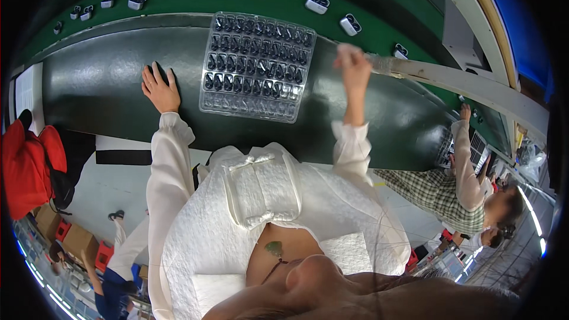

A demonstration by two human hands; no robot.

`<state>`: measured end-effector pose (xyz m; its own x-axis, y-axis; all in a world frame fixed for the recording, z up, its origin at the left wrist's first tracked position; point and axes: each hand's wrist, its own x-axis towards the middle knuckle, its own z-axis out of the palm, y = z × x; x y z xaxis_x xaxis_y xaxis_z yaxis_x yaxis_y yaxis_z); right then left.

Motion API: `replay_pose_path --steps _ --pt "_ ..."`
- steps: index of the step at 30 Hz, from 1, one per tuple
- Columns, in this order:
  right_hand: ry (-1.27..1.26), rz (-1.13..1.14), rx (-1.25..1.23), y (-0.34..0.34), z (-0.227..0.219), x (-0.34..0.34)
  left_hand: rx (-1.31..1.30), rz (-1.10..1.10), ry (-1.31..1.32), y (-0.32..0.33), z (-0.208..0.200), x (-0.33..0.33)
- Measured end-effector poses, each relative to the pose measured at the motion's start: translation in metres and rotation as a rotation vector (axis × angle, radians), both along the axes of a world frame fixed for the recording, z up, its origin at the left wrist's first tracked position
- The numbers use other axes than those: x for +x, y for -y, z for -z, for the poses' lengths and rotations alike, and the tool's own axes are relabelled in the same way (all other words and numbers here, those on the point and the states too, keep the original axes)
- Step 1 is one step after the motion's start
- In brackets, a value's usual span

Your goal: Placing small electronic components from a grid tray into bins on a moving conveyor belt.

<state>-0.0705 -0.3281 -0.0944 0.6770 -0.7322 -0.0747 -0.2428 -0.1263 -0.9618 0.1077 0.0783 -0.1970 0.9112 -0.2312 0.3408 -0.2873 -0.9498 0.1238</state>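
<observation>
On the bench (pixel 95 83), left hand (pixel 160 90) lies spread; right hand (pixel 355 70) half-curled.

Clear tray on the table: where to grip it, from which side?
Probably the left and right rims of the clear tray, left hand and right hand each from its own side: it lies flat on the table, and dark earbuds fill most pockets but leave the rims free.
</observation>
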Motion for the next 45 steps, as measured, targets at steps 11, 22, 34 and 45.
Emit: replay_pose_path --steps 11,22,34,45 --pt "-0.223 0.027 -0.696 -0.148 0.023 -0.046 -0.017 0.009 0.012 0.006 0.01 -0.003" --pt "-0.314 0.039 -0.878 -0.145 0.036 -0.046 -0.013 0.013 0.03 0.008 0.016 -0.001" --pt "-0.146 -0.055 -0.746 -0.09 0.028 -0.028 0.032 -0.028 0.043 -0.013 0.02 -0.006" --pt "-0.818 0.006 -0.828 0.169 0.07 0.022 -0.012 0.008 0.008 0.009 0.007 -0.004"
